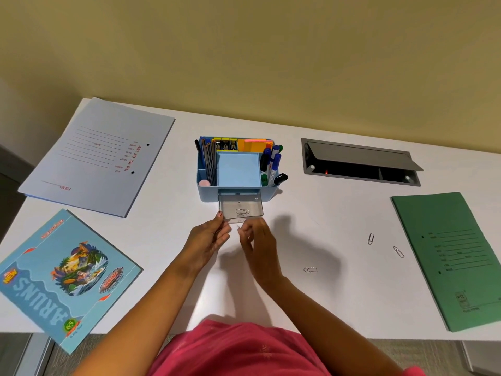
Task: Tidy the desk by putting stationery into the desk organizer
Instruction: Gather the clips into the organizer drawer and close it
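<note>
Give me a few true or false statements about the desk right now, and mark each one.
1. The organizer's clear drawer is pulled open. True.
2. The drawer is empty. False: one paper clip lies in it.
3. Three paper clips lie loose on the desk, right of the hands. True.
4. The green folder lies left of the organizer. False: it lies far right.
5. The left hand touches the drawer's front corner. True.

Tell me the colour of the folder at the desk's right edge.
Green, with dark printed lines; the folder shows clearly in the head view.
</note>
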{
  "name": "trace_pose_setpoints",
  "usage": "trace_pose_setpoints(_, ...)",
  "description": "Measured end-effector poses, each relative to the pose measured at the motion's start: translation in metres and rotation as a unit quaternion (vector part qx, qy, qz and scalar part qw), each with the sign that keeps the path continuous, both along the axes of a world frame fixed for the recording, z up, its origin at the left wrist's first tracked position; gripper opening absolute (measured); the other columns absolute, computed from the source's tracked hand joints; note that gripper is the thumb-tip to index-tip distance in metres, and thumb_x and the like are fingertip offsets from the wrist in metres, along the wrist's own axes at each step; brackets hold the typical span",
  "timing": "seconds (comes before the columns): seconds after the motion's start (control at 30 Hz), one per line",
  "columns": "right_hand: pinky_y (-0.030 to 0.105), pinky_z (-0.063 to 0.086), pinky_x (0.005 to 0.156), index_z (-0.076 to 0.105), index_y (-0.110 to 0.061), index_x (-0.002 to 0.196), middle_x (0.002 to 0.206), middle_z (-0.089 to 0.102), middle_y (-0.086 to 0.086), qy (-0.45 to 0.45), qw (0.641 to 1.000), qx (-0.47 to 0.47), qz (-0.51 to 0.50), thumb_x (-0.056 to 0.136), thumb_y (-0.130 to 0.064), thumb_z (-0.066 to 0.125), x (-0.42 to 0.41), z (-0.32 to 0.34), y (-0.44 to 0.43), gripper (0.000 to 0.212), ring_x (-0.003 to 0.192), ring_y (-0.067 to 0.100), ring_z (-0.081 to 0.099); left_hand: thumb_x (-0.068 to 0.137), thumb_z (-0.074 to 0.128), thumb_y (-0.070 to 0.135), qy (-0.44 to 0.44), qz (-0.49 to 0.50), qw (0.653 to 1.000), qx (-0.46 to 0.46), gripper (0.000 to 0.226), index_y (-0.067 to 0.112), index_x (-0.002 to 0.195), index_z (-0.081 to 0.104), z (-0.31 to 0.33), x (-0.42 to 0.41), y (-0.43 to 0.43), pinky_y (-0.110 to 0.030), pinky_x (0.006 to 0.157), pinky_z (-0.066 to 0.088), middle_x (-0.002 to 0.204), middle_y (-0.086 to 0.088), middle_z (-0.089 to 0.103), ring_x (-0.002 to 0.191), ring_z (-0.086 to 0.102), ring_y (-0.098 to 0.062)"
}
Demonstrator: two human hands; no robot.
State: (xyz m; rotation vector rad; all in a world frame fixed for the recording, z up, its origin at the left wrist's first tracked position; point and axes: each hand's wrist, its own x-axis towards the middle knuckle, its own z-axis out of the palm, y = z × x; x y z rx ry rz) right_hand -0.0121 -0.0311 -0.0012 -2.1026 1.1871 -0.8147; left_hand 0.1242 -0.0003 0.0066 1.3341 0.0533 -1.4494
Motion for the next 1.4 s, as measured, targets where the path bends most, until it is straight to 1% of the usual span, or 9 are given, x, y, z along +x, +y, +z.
trace_pose_setpoints(0.13, 0.021, 0.045, 0.066, 0.057, -0.003, 0.086, 0.082, 0.058, 0.010, -0.011, 0.995, -0.088, -0.041, 0.084, 0.001, 0.062, 0.013, 0.016, -0.026, 0.007, 0.072, 0.019, 0.055, 0.093, 0.056, 0.027, 0.002, 0.003, 1.000, 0.002, 0.025, 0.005, 0.089, 0.067, 0.003, -0.001, 0.000, -0.038, 0.101, 0.042, 0.097, -0.017, 0.053, 0.095, 0.048, -0.025)
trace_pose_setpoints(0.23, 0.024, 0.051, 0.064, 0.058, 0.000, 0.086, 0.079, 0.060, 0.014, 0.004, 0.985, -0.174, -0.020, 0.083, 0.002, 0.065, 0.017, 0.013, -0.036, 0.007, 0.073, 0.023, 0.057, 0.093, 0.056, 0.026, 0.006, 0.007, 1.000, 0.004, 0.025, 0.004, 0.088, 0.068, 0.004, -0.001, -0.001, -0.034, 0.088, 0.043, 0.096, -0.017, 0.051, 0.094, 0.045, -0.027)
trace_pose_setpoints(0.43, 0.017, 0.044, 0.069, 0.059, -0.002, 0.085, 0.084, 0.058, 0.011, -0.037, 0.992, -0.091, -0.077, 0.083, 0.000, 0.064, 0.007, 0.018, -0.041, 0.005, 0.077, 0.018, 0.055, 0.093, 0.056, 0.025, 0.011, 0.009, 1.000, -0.001, 0.025, 0.002, 0.088, 0.064, 0.002, 0.001, -0.002, -0.027, 0.075, 0.045, 0.089, -0.015, 0.052, 0.084, 0.046, -0.022)
trace_pose_setpoints(0.6, 0.013, 0.040, 0.069, 0.058, -0.009, 0.088, 0.088, 0.055, 0.003, -0.047, 0.990, -0.054, -0.122, 0.086, -0.001, 0.063, -0.039, 0.028, -0.035, 0.010, 0.075, 0.013, 0.052, 0.093, 0.056, 0.026, 0.015, -0.004, 1.000, -0.013, 0.024, 0.003, 0.090, 0.062, -0.005, 0.003, -0.001, -0.028, 0.077, 0.043, 0.080, -0.011, 0.049, 0.081, 0.044, -0.020)
trace_pose_setpoints(0.8, 0.035, 0.050, 0.077, 0.065, -0.008, 0.098, 0.097, 0.059, 0.006, 0.154, 0.978, 0.052, -0.130, 0.079, 0.005, 0.067, -0.126, -0.011, -0.024, 0.023, 0.093, 0.026, 0.057, 0.094, 0.055, 0.025, 0.017, -0.005, 1.000, -0.018, 0.024, 0.002, 0.089, 0.061, -0.007, 0.002, -0.002, -0.029, 0.073, 0.040, 0.078, -0.010, 0.050, 0.077, 0.044, -0.019)
trace_pose_setpoints(0.93, 0.025, 0.049, 0.068, 0.065, -0.006, 0.093, 0.089, 0.049, -0.002, 0.195, 0.961, 0.130, -0.146, 0.073, 0.015, 0.065, -0.154, -0.027, -0.012, 0.029, 0.091, 0.028, 0.056, 0.093, 0.055, 0.026, 0.019, -0.006, 1.000, -0.020, 0.025, 0.003, 0.088, 0.061, -0.009, 0.003, -0.002, -0.027, 0.073, 0.041, 0.079, -0.010, 0.050, 0.076, 0.045, -0.018)
trace_pose_setpoints(1.03, 0.032, 0.049, 0.066, 0.063, -0.005, 0.086, 0.086, 0.052, 0.000, 0.219, 0.956, 0.118, -0.153, 0.074, 0.010, 0.069, -0.155, -0.028, -0.008, 0.021, 0.087, 0.025, 0.054, 0.092, 0.056, 0.028, 0.008, -0.007, 1.000, -0.007, 0.025, 0.005, 0.088, 0.063, -0.010, 0.002, -0.002, -0.025, 0.081, 0.049, 0.080, -0.009, 0.055, 0.080, 0.049, -0.018)
trace_pose_setpoints(1.2, 0.030, 0.038, 0.060, 0.059, -0.003, 0.072, 0.078, 0.055, 0.011, 0.283, 0.942, 0.103, -0.151, 0.073, 0.018, 0.061, -0.149, -0.030, -0.014, 0.021, 0.077, 0.026, 0.049, 0.090, 0.058, 0.030, 0.020, 0.002, 1.000, -0.010, 0.025, 0.005, 0.087, 0.062, -0.009, 0.001, -0.003, -0.025, 0.074, 0.044, 0.079, -0.009, 0.053, 0.075, 0.045, -0.017)
trace_pose_setpoints(1.4, 0.028, 0.034, 0.059, 0.056, -0.004, 0.081, 0.076, 0.050, 0.005, 0.339, 0.924, 0.102, -0.143, 0.074, 0.021, 0.047, -0.139, -0.027, -0.016, 0.028, 0.072, 0.020, 0.043, 0.092, 0.057, 0.027, 0.026, 0.016, 0.999, -0.008, 0.022, 0.006, 0.086, 0.062, -0.005, 0.000, -0.002, -0.021, 0.064, 0.049, 0.078, -0.008, 0.055, 0.075, 0.046, -0.017)
